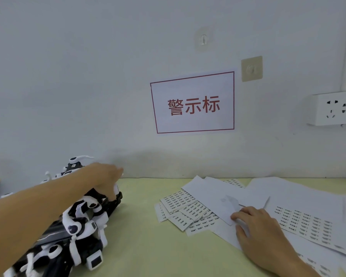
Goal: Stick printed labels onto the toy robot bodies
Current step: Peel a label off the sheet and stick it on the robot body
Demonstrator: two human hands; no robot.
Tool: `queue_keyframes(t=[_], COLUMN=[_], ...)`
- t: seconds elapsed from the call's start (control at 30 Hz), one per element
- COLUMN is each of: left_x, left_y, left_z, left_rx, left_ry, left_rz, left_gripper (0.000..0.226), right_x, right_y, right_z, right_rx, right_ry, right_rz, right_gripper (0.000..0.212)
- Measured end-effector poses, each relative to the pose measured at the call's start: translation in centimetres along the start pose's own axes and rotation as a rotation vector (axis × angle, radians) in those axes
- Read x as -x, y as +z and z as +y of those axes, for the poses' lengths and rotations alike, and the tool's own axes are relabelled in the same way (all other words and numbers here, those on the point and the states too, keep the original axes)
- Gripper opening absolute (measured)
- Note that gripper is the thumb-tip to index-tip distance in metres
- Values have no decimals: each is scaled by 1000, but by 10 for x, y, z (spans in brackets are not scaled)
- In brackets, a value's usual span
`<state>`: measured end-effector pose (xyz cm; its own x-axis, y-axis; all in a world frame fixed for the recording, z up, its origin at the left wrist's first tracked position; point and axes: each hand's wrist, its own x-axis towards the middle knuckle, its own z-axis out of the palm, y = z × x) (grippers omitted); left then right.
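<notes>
Several black-and-white toy robots (pixel 84 222) lie heaped at the table's (pixel 140 246) left edge, partly cut off by the frame and blurred. Left hand (pixel 106 176) reaches over the heap, fingers curled onto a white part; whether it truly grips is unclear. Right hand (pixel 254 222) rests flat-fingered on label sheets (pixel 188 206), pressing paper
</notes>
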<state>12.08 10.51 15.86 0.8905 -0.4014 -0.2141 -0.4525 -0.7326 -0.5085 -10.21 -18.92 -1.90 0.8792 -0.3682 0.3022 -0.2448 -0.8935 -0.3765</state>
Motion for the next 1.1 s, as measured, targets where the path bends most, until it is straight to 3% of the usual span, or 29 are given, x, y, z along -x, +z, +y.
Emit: queue_keyframes(t=[0.1, 0.27, 0.43, 0.5, 0.6, 0.73, 0.9, 1.0, 1.1], left_x=[-7, -23, -26, -24, -17, -8, -1, 5, 6], left_y=[5, 5, -32, -47, -61, -56, -37, -32, -29], left_z=[-8, -3, 17, 31, 62, 120, 201, 231, 246], left_rx=[175, 496, 941, 1279, 1833, 2262, 2147, 2018, 1966], left_ry=[36, 91, -19, -83, -72, -74, -85, -31, 18], left_rz=[158, 528, 741, 677, 407, 108, -125, -140, -49], left_gripper=[59, 29, 37, 38, 32, 31, 61, 75, 68], right_x=[0, 1, 1, 2, 3, 3, 2, -2, -4], right_y=[0, -1, -2, -3, -4, -3, -6, -8, -10], right_z=[0, 0, -2, -2, -3, -2, -4, -3, 2], right_rx=[-16, -13, -7, -19, -28, -93, -493, -697, -802], right_ry=[-3, -3, -5, -5, -9, 2, -31, 26, 124], right_rz=[-2, -2, -4, -5, 2, 8, 153, 342, 403], right_gripper=[30, 31, 31, 31, 33, 49, 90, 71, 54])
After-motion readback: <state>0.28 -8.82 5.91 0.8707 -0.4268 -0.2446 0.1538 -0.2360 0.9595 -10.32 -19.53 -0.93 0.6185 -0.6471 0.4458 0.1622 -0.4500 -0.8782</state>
